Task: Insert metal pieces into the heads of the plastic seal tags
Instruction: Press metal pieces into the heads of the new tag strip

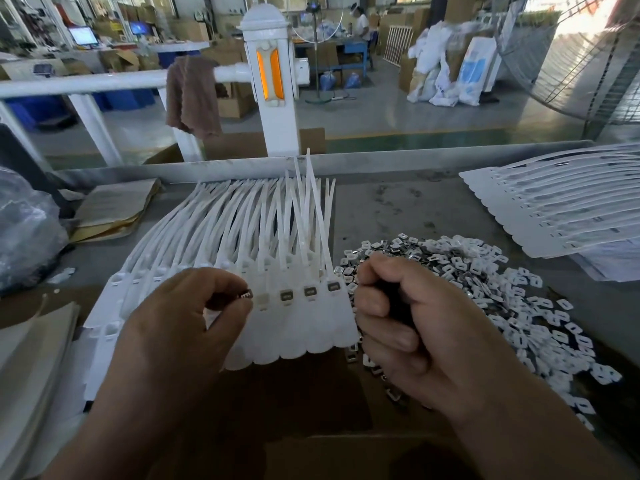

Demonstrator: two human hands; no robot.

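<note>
Seal tags fanned in one row on the grey bench, factory hall behind; three heads filled. Your left grip pinches one metal piece over them; right grip fisted, contents unclear, beside the loose pile.

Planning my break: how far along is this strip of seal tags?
Three right-end heads already hold metal pieces. The left hand pinches the next piece beside an empty head. The heads further left look unfilled.

metal pieces heaped right, upright tails behind
</note>
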